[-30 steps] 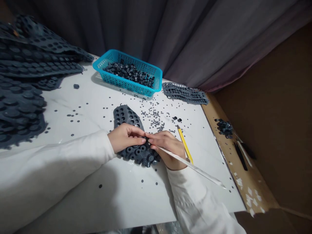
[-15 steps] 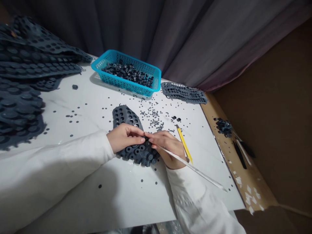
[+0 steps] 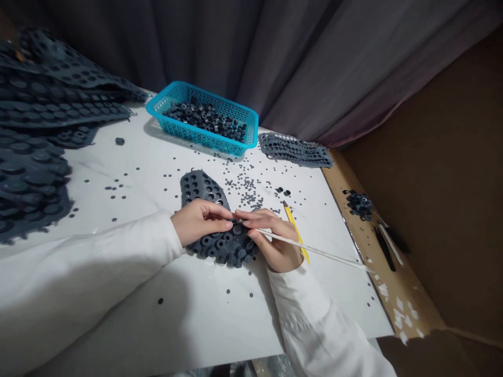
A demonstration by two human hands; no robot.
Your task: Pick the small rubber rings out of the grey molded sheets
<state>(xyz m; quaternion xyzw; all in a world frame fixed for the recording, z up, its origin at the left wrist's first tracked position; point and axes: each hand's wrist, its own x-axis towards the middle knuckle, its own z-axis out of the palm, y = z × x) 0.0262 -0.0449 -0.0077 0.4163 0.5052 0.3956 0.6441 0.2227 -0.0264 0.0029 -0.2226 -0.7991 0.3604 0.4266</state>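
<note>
On the white tabletop point(image 3: 204, 314), a dark grey rubber sheet point(image 3: 223, 250) is pressed by the open left hand point(image 3: 198, 222), a thin white rod point(image 3: 318, 250) gripped by the right hand point(image 3: 275, 243).

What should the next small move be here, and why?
Probably ease the thin white stick in the right hand under the nearest dark ring, because its tip points there while the left hand pins the rubber sheet.
</note>
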